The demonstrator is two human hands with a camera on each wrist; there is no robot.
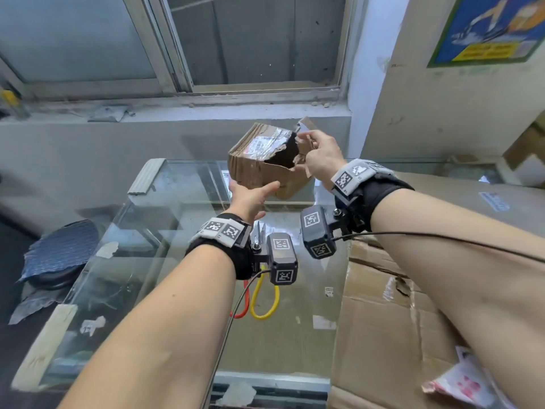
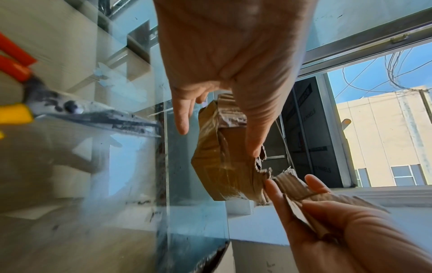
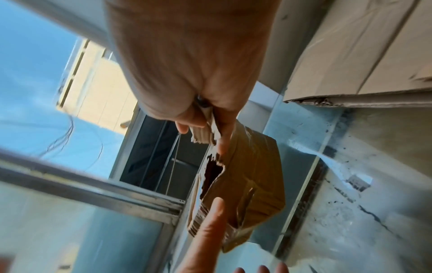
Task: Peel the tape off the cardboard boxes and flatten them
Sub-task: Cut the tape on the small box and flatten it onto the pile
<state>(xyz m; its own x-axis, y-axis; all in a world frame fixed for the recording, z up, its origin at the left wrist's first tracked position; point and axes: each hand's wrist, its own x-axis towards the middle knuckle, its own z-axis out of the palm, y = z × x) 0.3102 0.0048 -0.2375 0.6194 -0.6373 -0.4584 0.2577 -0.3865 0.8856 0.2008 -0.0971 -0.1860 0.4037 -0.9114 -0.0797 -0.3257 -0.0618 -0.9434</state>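
- The small cardboard box [image 1: 265,160], torn open at one corner, is held in the air above the glass counter [image 1: 165,219].
- The left hand [image 1: 250,199] grasps the box from below, thumb along its near face.
- The right hand [image 1: 320,156] pinches a torn cardboard flap [image 3: 204,132] at the box's ripped corner.
- Scissors with red and yellow handles [image 1: 261,302] lie on the counter, below the wrists.
- A large flattened carton [image 1: 392,329] lies at the counter's right.

We see our right hand [image 3: 187,73] pinching a torn cardboard flap [image 3: 203,133] of the small taped box [image 3: 252,175], while our left thumb [image 3: 210,218] presses its lower edge near the window frame [image 3: 93,194].
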